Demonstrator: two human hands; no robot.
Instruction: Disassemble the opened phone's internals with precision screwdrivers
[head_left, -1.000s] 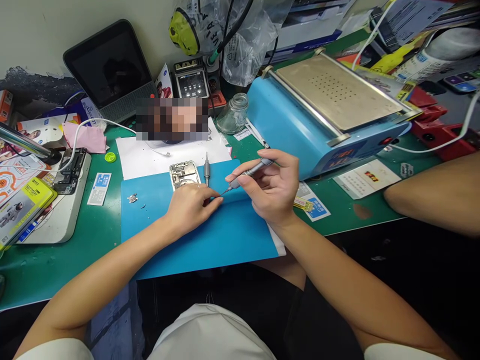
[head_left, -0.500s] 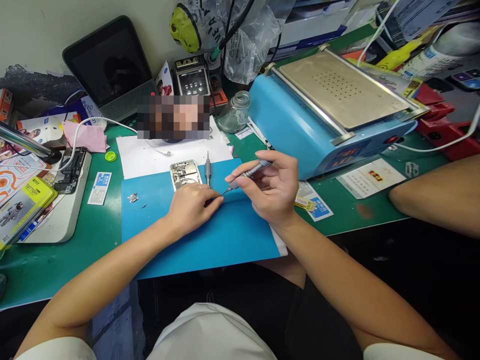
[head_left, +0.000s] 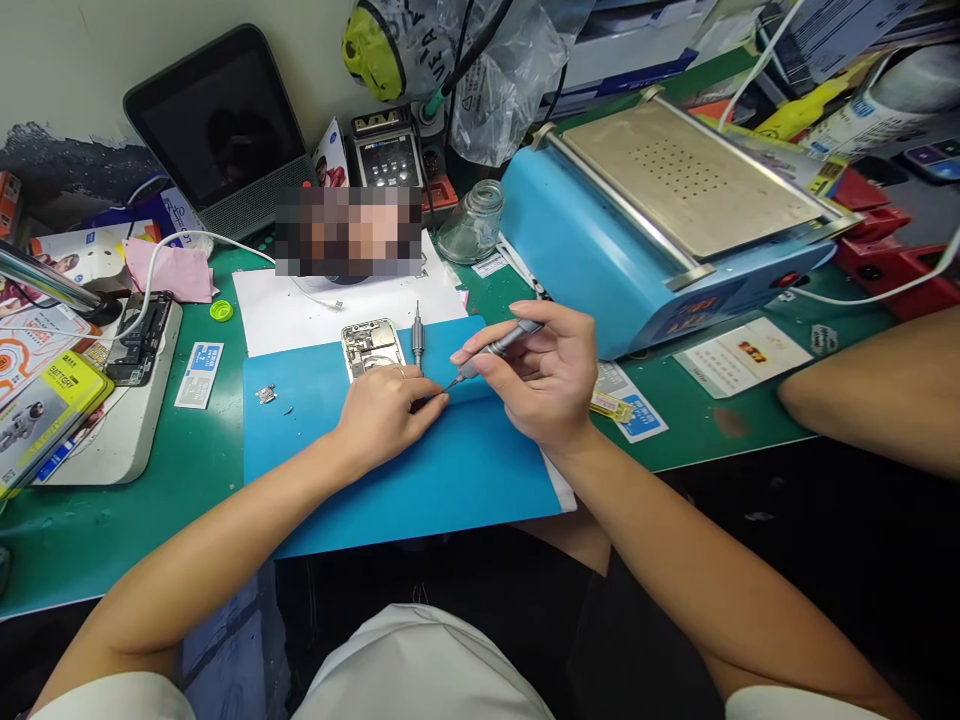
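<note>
On my feed, my right hand grips a slim grey metal screwdriver over the flat blue mat; my left hand's hold, I can't tell; toward the mat's far edge, the white-framed phone lies opened, seemingly part-dismantled.

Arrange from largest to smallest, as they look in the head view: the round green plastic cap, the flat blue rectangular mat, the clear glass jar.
1. Blue mat
2. Glass jar
3. Green cap
</note>
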